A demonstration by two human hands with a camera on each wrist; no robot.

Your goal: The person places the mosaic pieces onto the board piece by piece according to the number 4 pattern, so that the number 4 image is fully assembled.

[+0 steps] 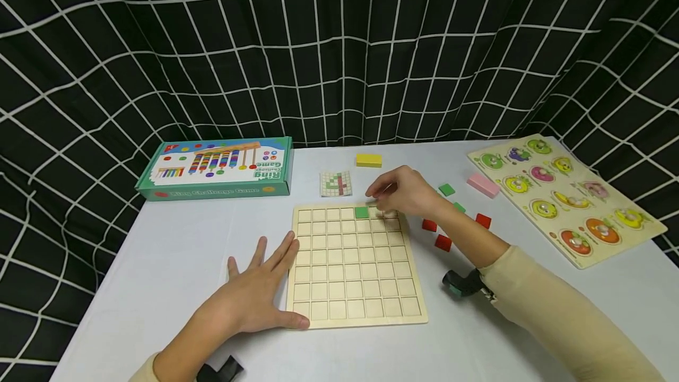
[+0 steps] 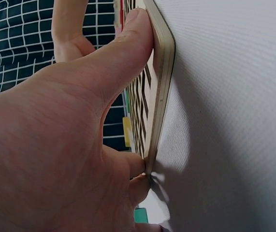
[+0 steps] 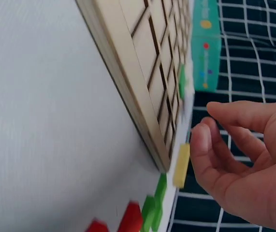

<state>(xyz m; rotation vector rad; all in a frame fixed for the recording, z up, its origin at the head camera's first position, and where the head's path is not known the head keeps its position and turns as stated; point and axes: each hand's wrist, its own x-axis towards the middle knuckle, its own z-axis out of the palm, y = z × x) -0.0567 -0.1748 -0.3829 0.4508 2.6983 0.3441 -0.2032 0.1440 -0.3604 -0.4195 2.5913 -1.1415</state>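
A wooden grid board point(image 1: 356, 326) lies flat on the white table. One green square tile point(image 1: 361, 212) sits in a cell of its far row. My left hand point(image 1: 254, 296) is spread at the board's left side, its thumb point(image 2: 138, 36) resting on the near left corner and fingertips against the edge. Over the far right part of the board hovers my right hand point(image 1: 405, 193), just right of the green tile. In the right wrist view its thumb and fingers are loosely bent with a gap between them, and nothing shows in it.
Loose green tiles point(image 1: 447, 189) and red tiles point(image 1: 443, 243) lie right of the board. A small pattern card point(image 1: 336, 184), a yellow block point(image 1: 368, 160) and a pink block point(image 1: 483, 185) lie farther back. A green game box point(image 1: 217, 191) stands back left; a fruit puzzle board point(image 1: 575, 212) lies right.
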